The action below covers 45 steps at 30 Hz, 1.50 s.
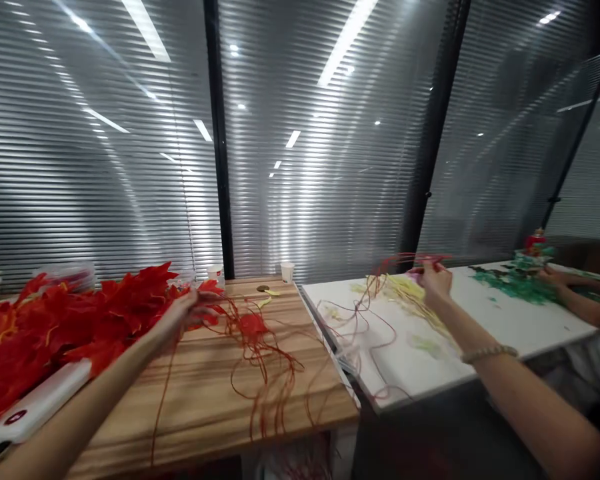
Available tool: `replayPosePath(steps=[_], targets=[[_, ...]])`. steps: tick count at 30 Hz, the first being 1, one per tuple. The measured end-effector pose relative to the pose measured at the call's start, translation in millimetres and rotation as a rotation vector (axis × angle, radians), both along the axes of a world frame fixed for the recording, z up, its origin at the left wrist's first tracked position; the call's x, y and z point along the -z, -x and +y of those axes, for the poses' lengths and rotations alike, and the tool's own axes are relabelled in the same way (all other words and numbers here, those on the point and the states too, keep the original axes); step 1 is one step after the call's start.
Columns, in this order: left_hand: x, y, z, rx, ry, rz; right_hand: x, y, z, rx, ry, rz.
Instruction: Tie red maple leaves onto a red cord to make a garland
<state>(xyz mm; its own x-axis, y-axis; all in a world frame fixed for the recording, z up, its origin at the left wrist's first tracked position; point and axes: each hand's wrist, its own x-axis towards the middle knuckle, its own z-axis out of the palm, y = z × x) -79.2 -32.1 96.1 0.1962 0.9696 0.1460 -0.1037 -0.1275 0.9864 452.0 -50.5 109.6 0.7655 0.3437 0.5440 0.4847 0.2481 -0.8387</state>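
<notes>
My right hand point(436, 283) is raised over the white table, fingers pinched on a bundle of thin red cords. Loops of cord point(373, 297) trail left from it toward the wooden table. My left hand point(184, 313) is by the red artificial maple leaves point(115, 313), its fingers closed about the other end of the cords; blur hides the exact grip. One cord point(165, 400) hangs from it to the table's front edge. Between my hands a tangle of red cords point(255, 333) spreads over the wood and droops past its edge.
A wooden table point(205, 427) meets a white table point(410, 373) at a narrow gap. Yellow strands point(410, 300) lie beneath my right hand. Paper cups point(287, 271) stand at the back, and a white box point(40, 400) at left. A co-worker's hand point(555, 277) touches green pieces point(523, 283).
</notes>
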Motion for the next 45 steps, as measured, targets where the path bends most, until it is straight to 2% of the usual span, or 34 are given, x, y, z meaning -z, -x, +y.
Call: replayPosePath(steps=[3,5,7,9,11,14,16,18,21,24,27,30,32,34,39,43,45], targets=[[31.0,-25.4,20.5,0.043,0.038,-0.048,12.2,79.8,39.6,-0.23,0.002,0.03],[51.5,-34.2,31.0,0.061,0.076,-0.084,24.4,145.1,53.6,-0.672,0.064,0.033],[69.0,-36.2,38.7,0.065,0.097,-0.148,41.3,212.2,59.2,-0.968,0.178,-0.115],[81.3,-33.6,43.4,0.044,0.121,-0.196,62.4,271.8,59.9,-1.07,0.226,-0.2],[88.2,-29.1,45.7,0.02,0.136,-0.211,85.5,316.5,59.2,-1.146,0.229,-0.263],[91.6,-21.6,48.7,0.002,0.118,-0.175,117.3,351.9,57.6,-1.137,0.22,-0.343],[91.9,-16.2,52.8,-0.028,0.09,-0.126,132.2,358.9,55.3,-1.15,0.231,-0.355],[91.6,-10.0,58.6,-0.087,0.03,-0.112,140.0,358.4,51.0,-1.194,0.243,-0.331],[89.8,0.9,67.0,-0.233,-0.064,-0.193,138.8,351.7,43.3,-1.212,0.267,-0.255],[85.1,15.3,70.8,-0.337,-0.042,-0.308,129.6,340.6,42.7,-1.18,0.259,-0.295],[77.1,36.0,69.8,-0.486,-0.03,-0.483,121.7,321.6,55.9,-1.076,0.231,-0.354],[70.6,54.3,67.3,-0.702,-0.042,-0.656,120.9,297.9,77.2,-0.9,0.212,-0.24],[70.7,56.6,66.5,-0.77,-0.04,-0.683,124.1,285.4,89.1,-0.794,0.194,-0.16],[74.7,49.1,67.2,-0.717,-0.021,-0.654,128.7,278.8,95.5,-0.734,0.169,-0.122],[87.8,21.1,69.7,-0.335,0.052,-0.546,133.6,282.8,89.9,-0.648,0.093,-0.183],[89.4,14.5,67.8,-0.267,0.075,-0.54,122.4,295.6,71.1,-0.592,0.004,-0.352],[88.8,12.5,65.3,-0.268,0.104,-0.542,114.6,304.9,57.6,-0.68,-0.027,-0.534]])
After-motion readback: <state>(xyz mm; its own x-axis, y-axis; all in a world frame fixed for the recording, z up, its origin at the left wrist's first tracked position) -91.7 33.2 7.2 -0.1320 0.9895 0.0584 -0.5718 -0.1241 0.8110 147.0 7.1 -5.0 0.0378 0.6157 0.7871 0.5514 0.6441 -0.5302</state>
